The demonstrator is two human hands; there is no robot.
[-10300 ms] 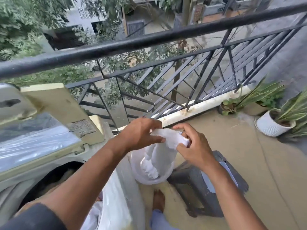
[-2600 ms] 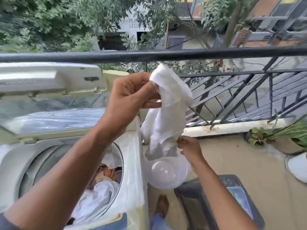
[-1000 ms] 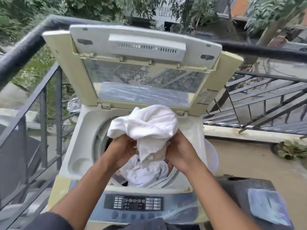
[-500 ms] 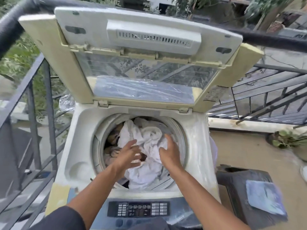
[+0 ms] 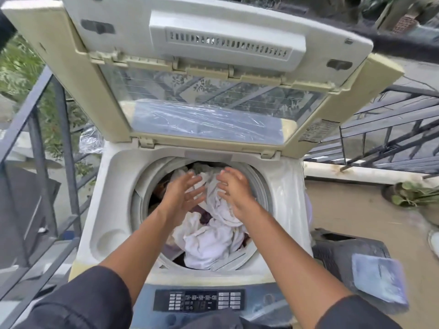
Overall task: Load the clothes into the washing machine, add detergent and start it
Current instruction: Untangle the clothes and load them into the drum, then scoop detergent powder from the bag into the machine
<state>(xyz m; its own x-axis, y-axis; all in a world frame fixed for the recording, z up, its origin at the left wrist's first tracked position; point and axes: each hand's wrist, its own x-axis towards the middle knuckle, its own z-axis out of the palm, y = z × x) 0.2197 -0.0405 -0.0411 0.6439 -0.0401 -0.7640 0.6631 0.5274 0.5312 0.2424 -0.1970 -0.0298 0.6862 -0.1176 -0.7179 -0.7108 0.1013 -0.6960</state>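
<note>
White clothes (image 5: 209,243) beneath both open hands

Washing machine (image 5: 114,186): lid (image 5: 204,74) raised behind drum opening; clothes (image 5: 209,236) inside drum; control panel (image 5: 199,301) at front edge. Railing (image 5: 64,148) left and behind. Stool (image 5: 344,255) right; potted plant (image 5: 413,194) further right.

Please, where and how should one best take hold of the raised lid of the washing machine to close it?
Grip the cream plastic lid at its free top edge, coming from the front and above. It is hinged at the rear of the washing machine's drum opening and leans back, so that edge probably gives the easiest pull.
</note>
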